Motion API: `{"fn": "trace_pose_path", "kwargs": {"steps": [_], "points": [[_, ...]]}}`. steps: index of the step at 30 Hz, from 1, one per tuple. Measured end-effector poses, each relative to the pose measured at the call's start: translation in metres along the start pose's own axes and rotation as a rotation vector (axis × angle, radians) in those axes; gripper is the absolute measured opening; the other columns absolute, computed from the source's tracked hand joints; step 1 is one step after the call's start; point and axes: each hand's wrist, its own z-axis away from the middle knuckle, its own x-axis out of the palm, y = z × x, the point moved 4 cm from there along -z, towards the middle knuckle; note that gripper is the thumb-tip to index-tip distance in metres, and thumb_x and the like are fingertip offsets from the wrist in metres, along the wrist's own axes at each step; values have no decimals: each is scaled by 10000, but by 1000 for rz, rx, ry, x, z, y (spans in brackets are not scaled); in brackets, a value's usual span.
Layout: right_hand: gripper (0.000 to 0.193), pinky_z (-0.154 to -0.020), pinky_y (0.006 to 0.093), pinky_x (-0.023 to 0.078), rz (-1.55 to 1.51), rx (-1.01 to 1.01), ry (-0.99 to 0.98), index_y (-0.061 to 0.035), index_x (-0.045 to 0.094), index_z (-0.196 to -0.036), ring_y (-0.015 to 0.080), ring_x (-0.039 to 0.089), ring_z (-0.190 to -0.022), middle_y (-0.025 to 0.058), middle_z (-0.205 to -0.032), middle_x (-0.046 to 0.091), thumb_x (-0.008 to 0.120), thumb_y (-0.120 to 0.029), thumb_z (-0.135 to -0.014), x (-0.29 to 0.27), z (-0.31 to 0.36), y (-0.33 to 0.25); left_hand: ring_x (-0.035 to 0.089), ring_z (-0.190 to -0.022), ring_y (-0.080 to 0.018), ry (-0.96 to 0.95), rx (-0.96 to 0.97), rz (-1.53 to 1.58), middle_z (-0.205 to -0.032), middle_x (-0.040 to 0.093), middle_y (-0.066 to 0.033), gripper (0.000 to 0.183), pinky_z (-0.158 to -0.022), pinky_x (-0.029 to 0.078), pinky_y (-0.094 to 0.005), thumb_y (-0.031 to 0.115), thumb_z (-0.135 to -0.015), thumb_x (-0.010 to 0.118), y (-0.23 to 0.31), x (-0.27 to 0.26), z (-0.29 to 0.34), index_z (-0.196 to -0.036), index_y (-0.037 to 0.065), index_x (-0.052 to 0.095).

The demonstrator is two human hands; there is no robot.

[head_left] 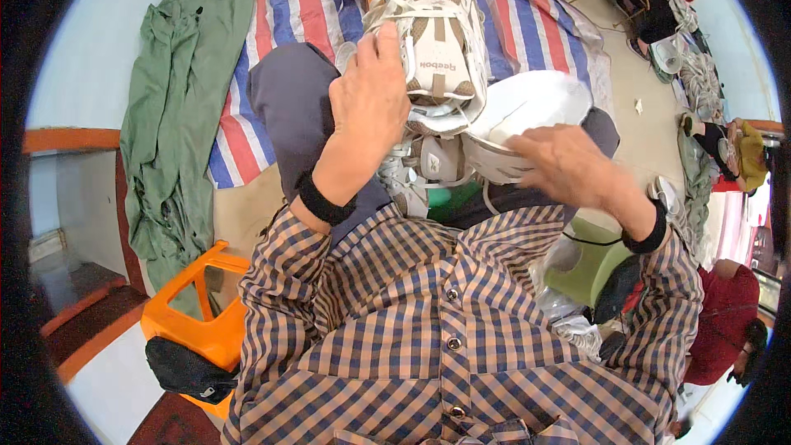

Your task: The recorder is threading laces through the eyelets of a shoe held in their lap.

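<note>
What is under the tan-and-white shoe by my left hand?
Past the near end of the tan-and-white shoe, another pale shoe shows, with a green patch lower down. The tan-and-white shoe covers whatever lies directly beneath it, so its support cannot be seen.

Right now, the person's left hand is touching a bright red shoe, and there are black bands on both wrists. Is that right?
Not quite: the shoe isn't bright red. The head view shows it is whitish with brown parts. The left hand is touching it, and there are black bands on both wrists.
</note>
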Motion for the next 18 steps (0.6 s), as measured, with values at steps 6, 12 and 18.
{"fn": "trace_pose_path", "kwargs": {"steps": [6, 12, 18], "points": [[401, -713, 453, 500, 104, 28, -123, -61, 573, -1123, 368, 655, -788, 158, -809, 665, 690, -142, -748, 6, -17, -4, 588, -1068, -386, -21, -11, 27, -1212, 532, -194, 603, -818, 517, -487, -5, -769, 586, -2, -4, 1, -1325, 55, 360], [251, -638, 432, 514, 146, 39, -20, -85, 641, -960, 322, 661, -760, 130, -782, 652, 685, -107, -714, 76, -16, 72, 578, -1076, -398, -62, -40, 36, -1225, 522, -193, 643, -833, 513, -488, -2, -757, 594, -5, 0, -9, -1348, 58, 349], [296, -686, 430, 552, 162, -81, -343, -56, 632, -960, 360, 681, -798, 161, -781, 678, 733, -88, -684, 144, -47, -1, 600, -998, -397, -4, 12, 5, -1199, 516, -206, 651, -813, 516, -484, -8, -757, 586, -5, 5, 5, -1359, 43, 344]]}}
